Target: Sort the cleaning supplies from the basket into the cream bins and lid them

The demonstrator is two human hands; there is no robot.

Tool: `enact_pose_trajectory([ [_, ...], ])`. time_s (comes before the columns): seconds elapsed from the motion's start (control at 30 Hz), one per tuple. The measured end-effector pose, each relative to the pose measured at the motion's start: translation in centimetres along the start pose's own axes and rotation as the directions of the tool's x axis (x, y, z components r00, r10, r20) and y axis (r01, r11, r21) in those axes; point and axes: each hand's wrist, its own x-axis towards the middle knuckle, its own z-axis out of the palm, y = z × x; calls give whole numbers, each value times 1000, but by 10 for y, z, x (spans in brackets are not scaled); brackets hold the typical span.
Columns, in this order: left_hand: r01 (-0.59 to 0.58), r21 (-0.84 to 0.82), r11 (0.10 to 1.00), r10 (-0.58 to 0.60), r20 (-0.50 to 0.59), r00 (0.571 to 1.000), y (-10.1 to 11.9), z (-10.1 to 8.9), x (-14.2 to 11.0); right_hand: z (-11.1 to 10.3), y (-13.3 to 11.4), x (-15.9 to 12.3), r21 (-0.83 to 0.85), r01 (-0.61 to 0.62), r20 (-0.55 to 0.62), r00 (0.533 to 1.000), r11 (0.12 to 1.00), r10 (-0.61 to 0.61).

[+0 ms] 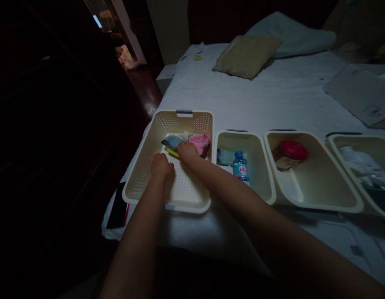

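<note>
While reaching into the leftmost cream perforated plastic basket (186, 185), touching blue-grey cloth (171, 141) and crumpled pink cloth (199, 143), farther in, with right hand (187, 150). Holding left hand (161, 165) curled, nearer; cannot tell either grip.

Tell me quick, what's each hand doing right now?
Left hand: in the big basket, fingers curled, hold unclear.
Right hand: by the pink cloth; can't tell if it's gripping anything.
</note>
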Motion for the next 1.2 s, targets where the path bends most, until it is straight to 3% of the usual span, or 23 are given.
enact_pose_trajectory([
  [0.4, -2, -7, 1000, 2, -3, 1000, 2, 1, -5, -6, -2, -11, 23, 97, 2, 995, 995, -97],
  [0.63, 26, -7, 1000, -25, 81, 996, 6, -8, -10, -6, 0, -15, 57, 37, 8, 999, 998, -38],
  [0.93, 53, -54, 997, -47, 96, 994, 9, -13, -12, -9, 3, -13, 87, -67, 7, 998, 994, 67],
  [1.2, 84, -91, 992, -75, 100, 992, 12, -21, -16, -5, 6, -8, 110, -21, -59, 998, 994, 28],
])
